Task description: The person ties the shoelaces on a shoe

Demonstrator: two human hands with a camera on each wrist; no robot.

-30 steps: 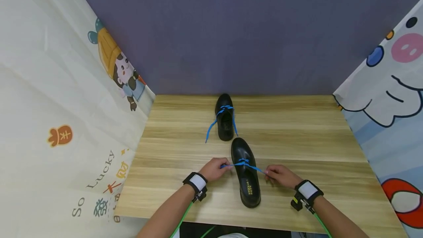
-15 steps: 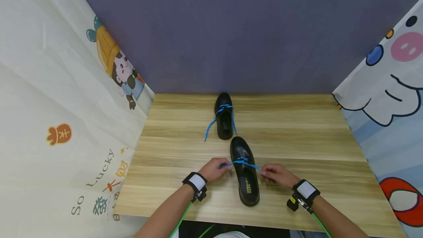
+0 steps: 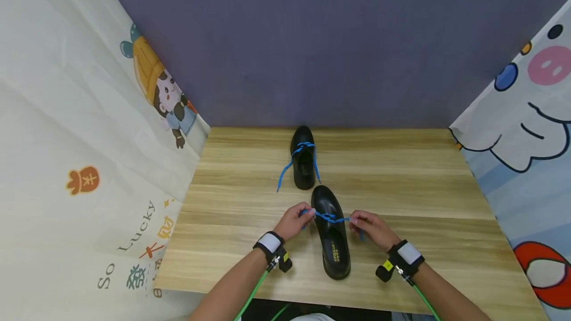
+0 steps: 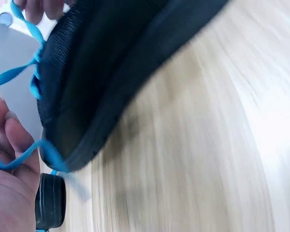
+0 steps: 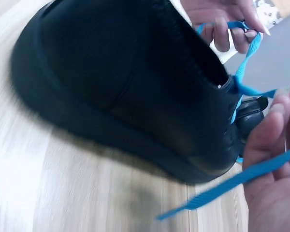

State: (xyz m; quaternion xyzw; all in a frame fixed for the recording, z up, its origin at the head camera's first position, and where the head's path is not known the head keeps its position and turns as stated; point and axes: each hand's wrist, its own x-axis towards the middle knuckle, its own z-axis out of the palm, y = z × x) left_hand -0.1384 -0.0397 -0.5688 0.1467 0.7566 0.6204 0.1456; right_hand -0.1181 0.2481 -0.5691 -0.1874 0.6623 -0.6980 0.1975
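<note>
A black leather shoe (image 3: 335, 256) lies toe away on the wooden table, its blue shoelace (image 3: 330, 218) crossed over the throat. To its left, my left hand (image 3: 294, 222) pinches one lace end between thumb and fingers. On the other side my right hand (image 3: 374, 229) pinches the opposite end. Both stretches run from the fingertips to the crossing. In the left wrist view a loose lace tail (image 4: 19, 157) passes across the left fingers. A flat blue tail (image 5: 217, 190) trails from the right palm in the right wrist view.
A second black shoe (image 3: 304, 175) stands farther back, its blue lace ends (image 3: 285, 170) hanging loose on both sides. The wooden table (image 3: 424, 177) meets a dark grey panel (image 3: 312, 48) behind. Printed cloths border it left (image 3: 111, 128) and right (image 3: 513, 128).
My right hand has moved left and away from me, nearer the shoe. My left hand has risen slightly toward the toe, both still holding the lace.
</note>
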